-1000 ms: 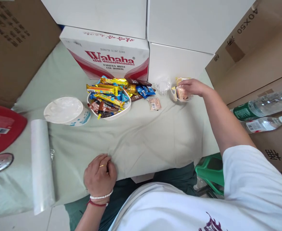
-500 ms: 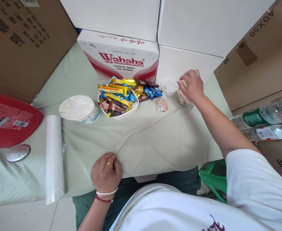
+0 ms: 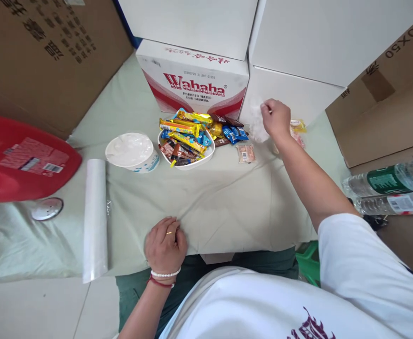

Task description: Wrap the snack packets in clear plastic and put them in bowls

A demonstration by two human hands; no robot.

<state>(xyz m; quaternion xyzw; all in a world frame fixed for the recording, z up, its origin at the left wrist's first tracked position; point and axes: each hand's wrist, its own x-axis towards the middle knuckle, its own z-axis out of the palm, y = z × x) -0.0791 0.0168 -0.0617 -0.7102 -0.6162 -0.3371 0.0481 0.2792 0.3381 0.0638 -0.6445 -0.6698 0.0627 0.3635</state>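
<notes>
My right hand [image 3: 276,117] is stretched to the far side of the cloth-covered table [image 3: 210,207], its fingers pinched on a crumpled piece of clear plastic wrap [image 3: 257,123]. Just right of that hand lies a wrapped bowl of snacks [image 3: 297,132], partly hidden by my wrist. My left hand [image 3: 165,243] rests curled at the near edge of the cloth, fingers pressed on the fabric. A white bowl [image 3: 206,156] heaped with wrapped candies and snack bars stands in the middle. One small packet [image 3: 245,153] lies loose beside it.
A covered white bowl [image 3: 130,151] and a roll of cling film [image 3: 95,217] lie at the left, with a red lid [image 3: 19,165] and a metal disc [image 3: 46,208] beyond. Cardboard boxes, one marked Wahaha [image 3: 194,82], ring the table. Water bottles [image 3: 386,181] lie at right.
My right hand has let go of the wrapped snack bowl and moved left onto the crumpled plastic wrap, lifting it. My left hand stays put; the view shifted left.
</notes>
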